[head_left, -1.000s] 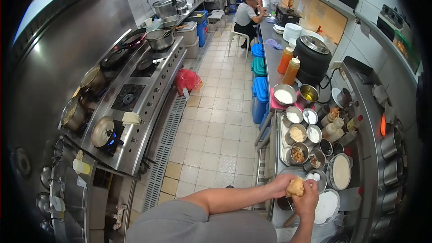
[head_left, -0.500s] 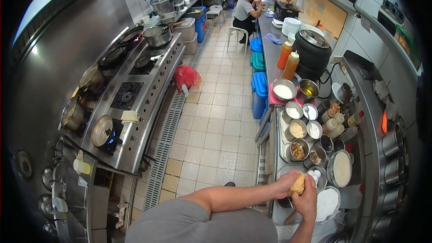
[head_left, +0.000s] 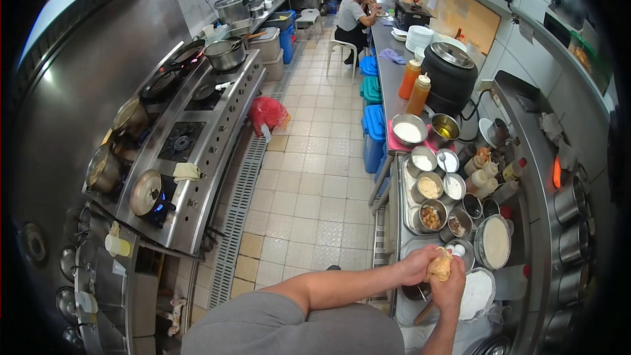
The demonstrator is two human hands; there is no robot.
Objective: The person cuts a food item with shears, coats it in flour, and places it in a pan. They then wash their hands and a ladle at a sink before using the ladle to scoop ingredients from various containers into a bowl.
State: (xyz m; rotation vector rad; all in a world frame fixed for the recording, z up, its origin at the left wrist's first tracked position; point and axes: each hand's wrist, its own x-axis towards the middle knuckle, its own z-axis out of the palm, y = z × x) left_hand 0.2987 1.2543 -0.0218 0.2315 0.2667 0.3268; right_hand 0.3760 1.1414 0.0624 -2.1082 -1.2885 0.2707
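Observation:
Both my hands meet over the counter at lower right, closed around a pale yellow, dough-like lump (head_left: 440, 266). My left hand (head_left: 419, 265) grips it from the left side. From the right and below, my right hand (head_left: 449, 288) presses its fingers against it. Just behind the lump, a metal bowl with white eggs (head_left: 458, 249) is partly covered by my hands. A wide bowl of white powder (head_left: 476, 294) sits to the right of my right hand. Under my wrists a wooden handle (head_left: 424, 313) sticks out of a dark pot, mostly hidden.
Several metal bowls of ingredients (head_left: 429, 188) and a large bowl of pale cream-coloured contents (head_left: 496, 242) stand farther along the counter. Squeeze bottles (head_left: 419, 95) are beyond them. At left, a stove (head_left: 179, 190) has a pan over a blue flame. A person (head_left: 353, 16) sits farther back.
The view has shifted slightly, so the counter appears a little farther left. The lump has been turned or reshaped between my fingers and more of it shows. Both hands keep hold of it.

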